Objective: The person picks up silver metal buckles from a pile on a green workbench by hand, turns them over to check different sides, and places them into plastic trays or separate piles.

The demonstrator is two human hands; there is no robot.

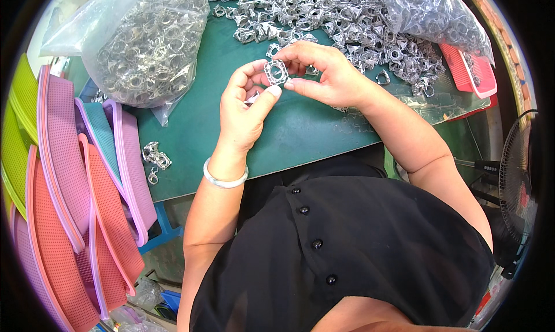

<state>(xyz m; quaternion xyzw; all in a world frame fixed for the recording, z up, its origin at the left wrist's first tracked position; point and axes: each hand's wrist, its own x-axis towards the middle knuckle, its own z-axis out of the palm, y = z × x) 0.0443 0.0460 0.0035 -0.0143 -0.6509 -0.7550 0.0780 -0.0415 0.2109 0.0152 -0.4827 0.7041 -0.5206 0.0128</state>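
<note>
Above the near part of the green table [324, 134], my two hands meet at one silver metal piece [277, 72], an openwork ring shape with a round hole. My left hand [245, 104] is closed, pinching it at its lower left side between thumb and fingers. Another bit of silver metal [252, 98] shows inside the curl of that hand, partly hidden. On the opposite side, the thumb and forefinger of my right hand [324, 72] close round the piece's right and upper edge. Just beyond my hands spreads a loose heap of similar silver pieces [347, 14].
A clear plastic bag [147, 49] full of such pieces stands at the far left, another bag [436, 11] at the far right. A pink basket [469, 72] sits at the right edge. Colourful stacked baskets [60, 153] fill the left side. A few loose pieces [156, 154] lie nearby. A fan [516, 176] stands right.
</note>
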